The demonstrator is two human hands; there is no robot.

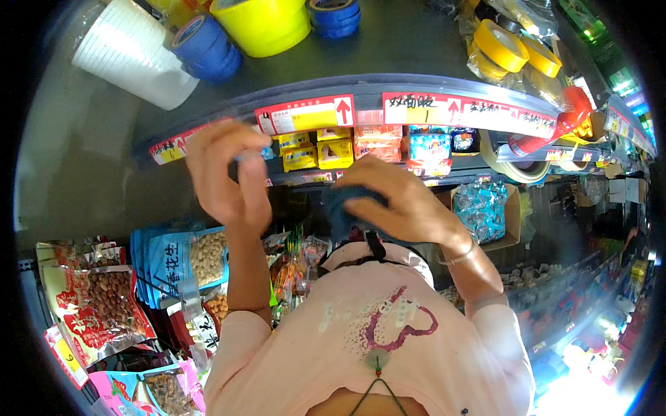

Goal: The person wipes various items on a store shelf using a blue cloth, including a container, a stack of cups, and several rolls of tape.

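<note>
Both hands are raised in front of a shop shelf and blurred by motion. My left hand is curled just before the shelf's price-label strip, thumb and fingers bent toward each other. Whether anything small sits between its fingertips is not clear. Lower and to the right, my right hand bends around a dark blue item, too blurred to name exactly. Behind the hands, on a lower shelf, stand yellow packets, pink packets and blue-and-white packets.
Above are stacked white cups, blue tape rolls, a wide yellow tape roll and yellow tapes. A red bottle juts out at right. Bagged peanuts hang lower left; a cardboard box holds blue packets.
</note>
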